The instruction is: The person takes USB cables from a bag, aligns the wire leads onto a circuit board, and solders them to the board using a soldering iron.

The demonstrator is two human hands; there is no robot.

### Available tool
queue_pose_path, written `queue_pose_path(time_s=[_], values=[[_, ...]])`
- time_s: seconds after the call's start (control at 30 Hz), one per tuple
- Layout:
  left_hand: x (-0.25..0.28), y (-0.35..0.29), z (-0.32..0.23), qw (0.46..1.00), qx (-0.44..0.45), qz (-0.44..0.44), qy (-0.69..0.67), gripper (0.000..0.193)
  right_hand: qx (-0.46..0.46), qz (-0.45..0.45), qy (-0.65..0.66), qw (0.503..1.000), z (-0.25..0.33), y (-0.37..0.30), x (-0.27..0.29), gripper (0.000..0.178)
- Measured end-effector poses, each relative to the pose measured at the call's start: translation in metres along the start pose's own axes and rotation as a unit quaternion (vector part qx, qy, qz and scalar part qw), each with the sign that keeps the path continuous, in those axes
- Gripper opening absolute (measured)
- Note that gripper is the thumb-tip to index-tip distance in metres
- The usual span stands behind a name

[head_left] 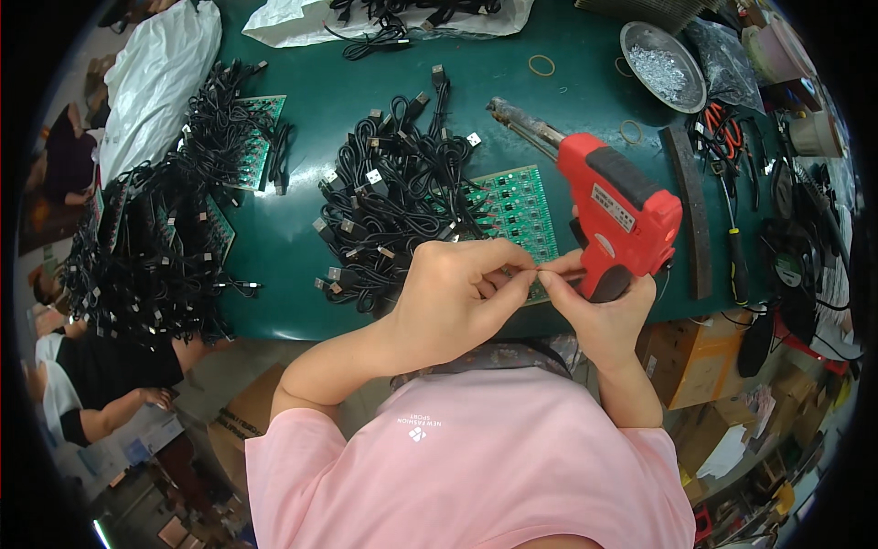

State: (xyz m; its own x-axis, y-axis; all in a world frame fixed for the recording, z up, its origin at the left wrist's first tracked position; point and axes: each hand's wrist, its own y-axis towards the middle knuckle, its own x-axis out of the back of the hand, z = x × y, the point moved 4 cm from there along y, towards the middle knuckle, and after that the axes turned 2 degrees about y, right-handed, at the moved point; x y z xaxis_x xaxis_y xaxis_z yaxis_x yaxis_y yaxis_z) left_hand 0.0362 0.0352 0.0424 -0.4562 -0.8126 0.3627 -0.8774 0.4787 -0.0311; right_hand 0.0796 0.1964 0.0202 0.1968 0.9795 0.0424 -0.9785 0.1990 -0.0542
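From where I stand, working spot first, left to right: big heap of black cables (389, 183), silver USB plugs poking out every which way, loose ends spilling over the left edge of the green circuit board (517, 210). Board lies flat on the dark green table (311, 293), roughly mid-bench, rows of small dark parts and pale pads showing. Left hand (448, 293) over its near edge, thumb and index pressed tip to tip; too small to tell if anything's between them. Right hand (604, 325) right up against it, its thumb and index pinched too, palm and other fingers wrapped on the handle of a red glue gun (618, 209), black grips, dirty metal nozzle pointing up and away. Fingers hide the board's near edge, cables crowd its left. Around it, left to right: white plastic sack (160, 82), second cable heap (146, 265) with more boards (261, 137) stuck in it, rubber band (541, 56), metal bowl (657, 33) of clear bits (660, 73), dark bar (688, 210) just right of the gun, orange-handled pliers (732, 133), yellow-and-black screwdriver (738, 265).
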Motion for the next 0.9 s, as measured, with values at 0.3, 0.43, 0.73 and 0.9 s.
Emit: queue_pose_path(time_s=[0.3,0.43,0.73,0.9], values=[[0.051,0.005,-0.046,0.882,-0.152,-0.220,0.387,0.014,-0.018,-0.052,0.094,0.994,0.008,0.003,-0.004,0.020],[0.082,0.032,-0.071,0.793,-0.195,-0.282,0.503,0.010,-0.033,-0.100,0.135,0.985,0.001,-0.001,0.029,0.035],[0.007,0.082,0.036,0.944,-0.078,-0.042,0.319,0.011,-0.037,-0.128,0.143,0.981,-0.012,-0.019,0.069,0.053],[0.002,0.086,0.042,0.942,-0.061,-0.025,0.329,0.010,-0.079,-0.047,0.155,0.984,-0.021,-0.024,0.072,0.058]])
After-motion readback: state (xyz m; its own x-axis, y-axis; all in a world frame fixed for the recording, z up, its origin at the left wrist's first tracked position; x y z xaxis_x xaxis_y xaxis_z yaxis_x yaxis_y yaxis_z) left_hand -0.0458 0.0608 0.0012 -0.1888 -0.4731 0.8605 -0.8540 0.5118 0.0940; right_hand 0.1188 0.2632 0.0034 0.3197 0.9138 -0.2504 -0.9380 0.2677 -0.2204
